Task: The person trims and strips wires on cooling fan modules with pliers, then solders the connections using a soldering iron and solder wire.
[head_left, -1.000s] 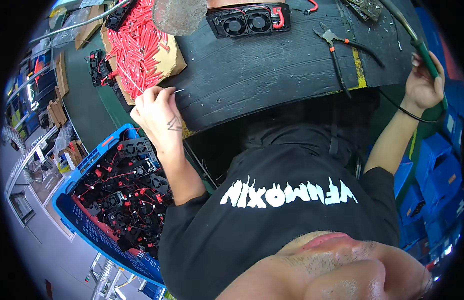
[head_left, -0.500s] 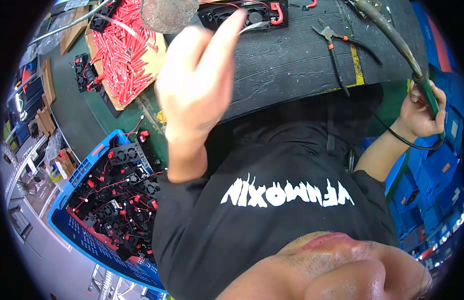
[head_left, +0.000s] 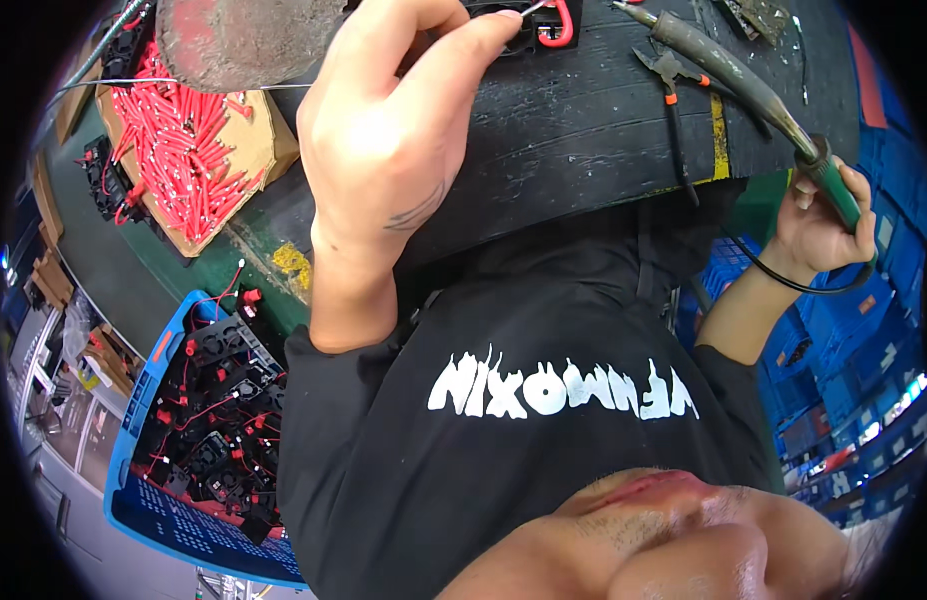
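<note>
1. Green-handled soldering iron with a long grey metal shaft [head_left: 751, 92], one in number, slants across the upper right of the frame. The right hand [head_left: 823, 225] is closed around its handle; a black cable [head_left: 818, 291] loops below that hand.
2. One black plastic fan unit [head_left: 523, 42] lies at the top centre of the frame, partly hidden by the left hand [head_left: 388, 130]. One thick red looped lead [head_left: 556, 40] shows at its right end, with the iron's tip near it, apart.
3. The left hand's thumb and forefinger are pinched together on a thin silvery wire [head_left: 534, 8], whose visible end is over the fan unit.
4. One shallow brown cardboard tray [head_left: 258, 130], upper left, holds a heap of slim red tubular pieces [head_left: 188, 140], too many and too overlapped to count.
5. One blue perforated plastic crate [head_left: 173, 510], lower left, holds piled black fan assemblies with red wires [head_left: 223, 400]; they overlap, so their number cannot be told.
6. One pair of black-handled pliers with orange bands [head_left: 669, 70] lies on the dark worktop with yellow markings [head_left: 573, 130], upper right, beneath the iron's shaft in view.
7. One rough grey slab with reddish patches [head_left: 248, 45] sits at the upper left.
</note>
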A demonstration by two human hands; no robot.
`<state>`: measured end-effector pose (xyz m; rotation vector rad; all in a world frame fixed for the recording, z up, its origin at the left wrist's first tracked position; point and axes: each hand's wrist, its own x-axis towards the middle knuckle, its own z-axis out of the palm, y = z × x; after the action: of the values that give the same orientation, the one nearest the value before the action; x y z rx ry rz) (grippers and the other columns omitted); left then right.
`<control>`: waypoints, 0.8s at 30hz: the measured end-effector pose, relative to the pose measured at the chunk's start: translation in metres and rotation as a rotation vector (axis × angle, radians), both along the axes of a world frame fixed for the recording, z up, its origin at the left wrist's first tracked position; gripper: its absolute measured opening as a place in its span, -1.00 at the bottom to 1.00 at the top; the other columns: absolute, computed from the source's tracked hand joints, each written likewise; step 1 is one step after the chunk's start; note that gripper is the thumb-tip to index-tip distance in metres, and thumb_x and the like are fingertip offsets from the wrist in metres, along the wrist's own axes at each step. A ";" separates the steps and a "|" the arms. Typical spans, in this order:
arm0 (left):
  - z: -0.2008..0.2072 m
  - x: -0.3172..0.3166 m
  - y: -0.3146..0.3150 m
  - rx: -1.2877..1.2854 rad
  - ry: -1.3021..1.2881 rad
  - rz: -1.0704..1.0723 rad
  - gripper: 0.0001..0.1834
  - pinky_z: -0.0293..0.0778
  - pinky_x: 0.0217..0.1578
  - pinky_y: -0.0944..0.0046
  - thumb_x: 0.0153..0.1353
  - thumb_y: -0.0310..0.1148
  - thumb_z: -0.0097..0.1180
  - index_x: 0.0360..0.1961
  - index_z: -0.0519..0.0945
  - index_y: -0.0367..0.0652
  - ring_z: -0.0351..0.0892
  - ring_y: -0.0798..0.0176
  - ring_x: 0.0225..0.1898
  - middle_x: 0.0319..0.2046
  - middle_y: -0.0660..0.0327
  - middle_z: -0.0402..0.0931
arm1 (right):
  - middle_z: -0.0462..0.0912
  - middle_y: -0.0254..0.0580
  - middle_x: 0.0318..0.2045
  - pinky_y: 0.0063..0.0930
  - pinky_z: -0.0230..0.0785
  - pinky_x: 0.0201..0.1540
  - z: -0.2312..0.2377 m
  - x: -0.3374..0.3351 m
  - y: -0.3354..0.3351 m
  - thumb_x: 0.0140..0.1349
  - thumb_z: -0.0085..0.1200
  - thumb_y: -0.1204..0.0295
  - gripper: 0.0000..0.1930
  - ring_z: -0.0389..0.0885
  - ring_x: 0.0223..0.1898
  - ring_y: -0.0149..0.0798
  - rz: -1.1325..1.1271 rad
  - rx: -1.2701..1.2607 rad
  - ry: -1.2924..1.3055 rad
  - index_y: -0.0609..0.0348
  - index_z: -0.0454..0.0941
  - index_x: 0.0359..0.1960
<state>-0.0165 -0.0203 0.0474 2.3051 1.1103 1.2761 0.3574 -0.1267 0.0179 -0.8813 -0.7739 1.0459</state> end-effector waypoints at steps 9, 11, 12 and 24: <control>0.000 -0.005 0.005 -0.044 -0.042 -0.021 -0.71 0.38 -0.52 0.32 -0.07 -0.74 0.36 -0.24 0.73 -0.39 0.49 0.25 -0.47 -0.39 0.15 0.47 | 0.71 0.19 -0.35 -0.40 0.45 -0.43 -0.002 -0.020 0.018 0.30 -0.14 -0.05 -0.34 0.59 -0.54 -0.11 -0.034 -0.128 -0.015 0.43 0.64 -0.07; 0.001 -0.006 0.005 -0.050 -0.039 -0.019 -0.71 0.38 -0.53 0.33 -0.06 -0.74 0.35 -0.24 0.73 -0.38 0.49 0.26 -0.48 -0.39 0.15 0.47 | 0.71 0.19 -0.36 -0.40 0.45 -0.43 -0.001 -0.021 0.019 0.30 -0.14 -0.05 -0.34 0.59 -0.54 -0.11 -0.025 -0.143 -0.026 0.43 0.65 -0.07; 0.000 -0.007 0.005 -0.049 -0.039 -0.014 -0.71 0.38 -0.53 0.33 -0.06 -0.74 0.35 -0.24 0.73 -0.38 0.49 0.26 -0.48 -0.39 0.14 0.47 | 0.71 0.18 -0.36 -0.40 0.44 -0.43 0.000 -0.021 0.020 0.30 -0.14 -0.06 -0.34 0.59 -0.54 -0.11 -0.021 -0.153 -0.034 0.43 0.65 -0.07; -0.005 -0.009 0.004 -0.049 -0.069 -0.031 -0.76 0.41 -0.54 0.32 -0.03 -0.69 0.36 -0.26 0.72 -0.35 0.50 0.26 -0.50 -0.41 0.16 0.48 | 0.72 0.18 -0.33 -0.42 0.41 -0.40 -0.002 -0.011 0.031 0.31 -0.15 -0.05 -0.35 0.58 -0.51 -0.13 0.068 -0.169 -0.013 0.39 0.65 -0.06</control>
<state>-0.0251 -0.0162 0.0419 2.2172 1.0679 1.2919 0.3468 -0.0957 0.0162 -1.0124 -0.7384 1.1799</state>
